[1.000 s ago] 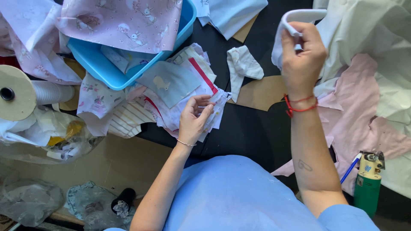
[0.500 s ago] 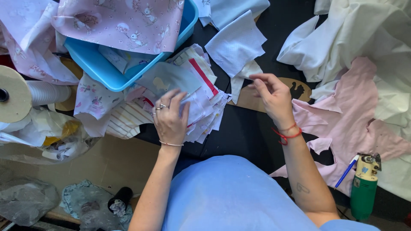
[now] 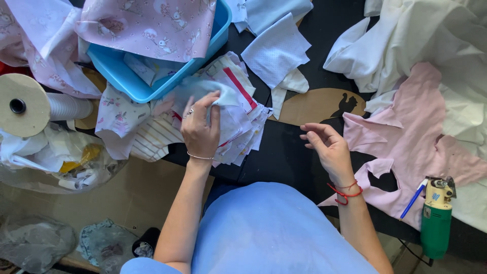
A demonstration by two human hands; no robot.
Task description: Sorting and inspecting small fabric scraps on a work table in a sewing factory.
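Left hand (image 3: 200, 129) pinching a pale blue fabric piece (image 3: 203, 91) atop a stack of cut cloth pieces (image 3: 238, 119), right hand (image 3: 327, 147) empty with fingers loosely spread above the black table (image 3: 284, 157), beside a brown cardboard pattern (image 3: 314, 104)

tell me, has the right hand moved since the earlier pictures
Yes. The right hand has come down from high above the pink fabric to just below the brown cardboard pattern, open and holding nothing.

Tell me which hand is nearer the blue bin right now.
Left. The left hand rests on the stack of fabric pieces right beside the blue bin, pinching a pale piece. The right hand hovers empty over the dark table, well off to the right.
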